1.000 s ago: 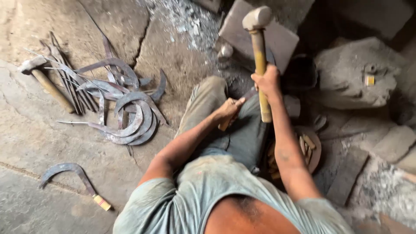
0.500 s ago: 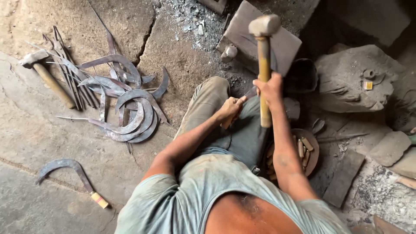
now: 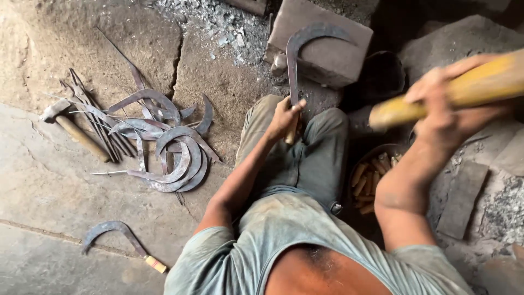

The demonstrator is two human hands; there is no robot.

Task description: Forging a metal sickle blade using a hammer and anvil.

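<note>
Left hand [image 3: 285,117] gripping sickle [image 3: 297,54] on stone block [image 3: 338,57], right hand [image 3: 445,106] clutching yellow hammer handle [image 3: 453,93]

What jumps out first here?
The right hand grips a thick yellow hammer handle, blurred, at upper right. The left hand holds a curved sickle blade upright on a stone block at top centre. A pile of sickle blades lies on the floor at left.
</note>
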